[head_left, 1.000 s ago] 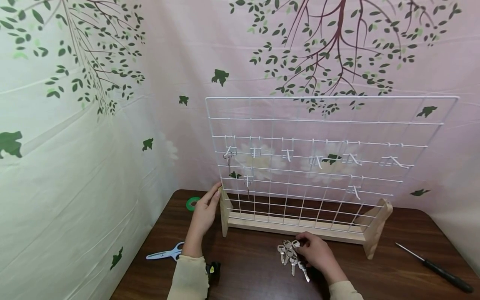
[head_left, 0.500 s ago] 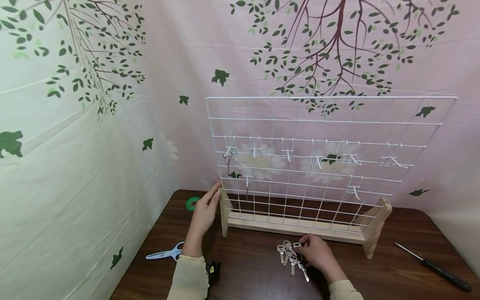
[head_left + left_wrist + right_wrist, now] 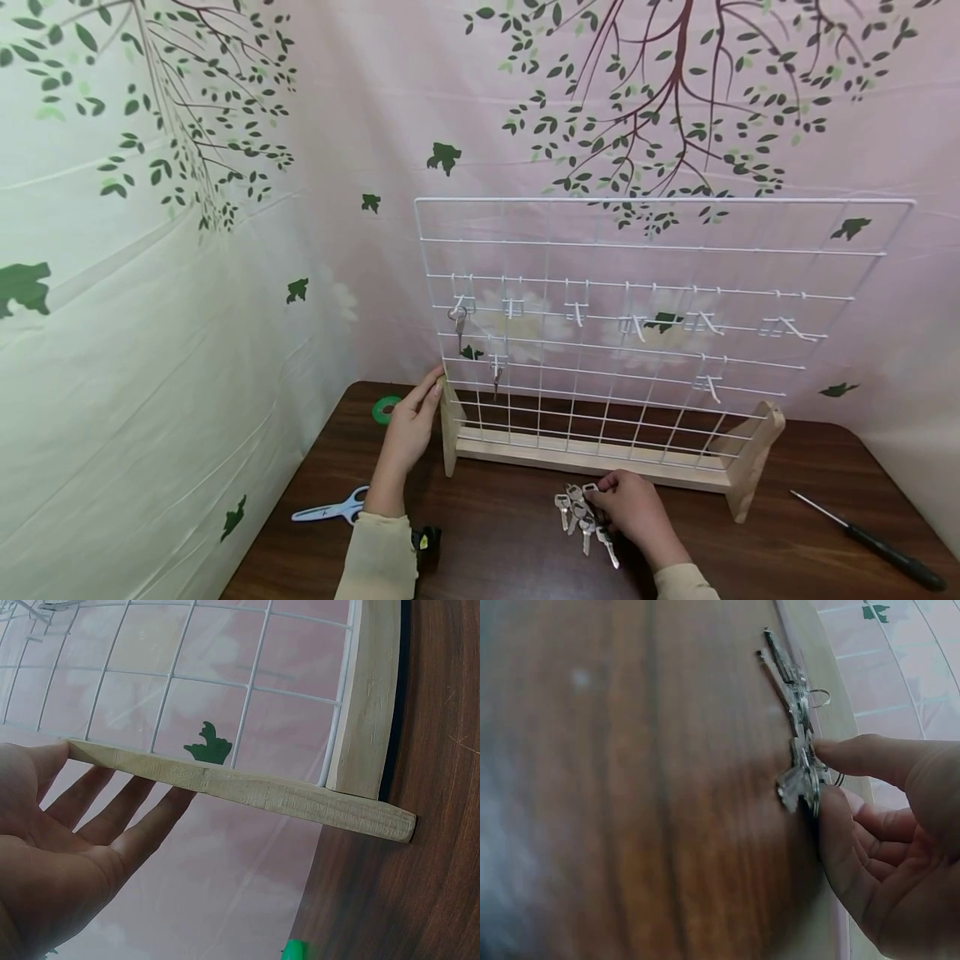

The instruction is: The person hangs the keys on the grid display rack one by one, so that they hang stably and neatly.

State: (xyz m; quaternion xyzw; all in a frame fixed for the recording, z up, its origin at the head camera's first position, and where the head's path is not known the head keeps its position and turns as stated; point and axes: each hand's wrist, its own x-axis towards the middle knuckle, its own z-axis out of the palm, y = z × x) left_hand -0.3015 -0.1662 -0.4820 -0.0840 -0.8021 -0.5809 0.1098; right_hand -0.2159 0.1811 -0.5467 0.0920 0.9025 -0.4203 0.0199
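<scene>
Head view: rack (image 3: 592,459) stands behind keys (image 3: 586,525), scissors (image 3: 337,508) perhaps partly hidden.

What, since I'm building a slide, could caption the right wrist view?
The right hand pinches metal keys clustered on a brown tabletop.

My right hand (image 3: 633,508) pinches a bunch of silver metal keys (image 3: 585,523). Beyond that grip: white wire grid (image 3: 664,200) on a pale wooden stand (image 3: 592,460); my left hand (image 3: 408,425) touches its left upright. Right of grip: black-handled metal screwdriver (image 3: 862,537). Well left: light-blue scissors (image 3: 337,508), round green ring (image 3: 378,410).
</scene>
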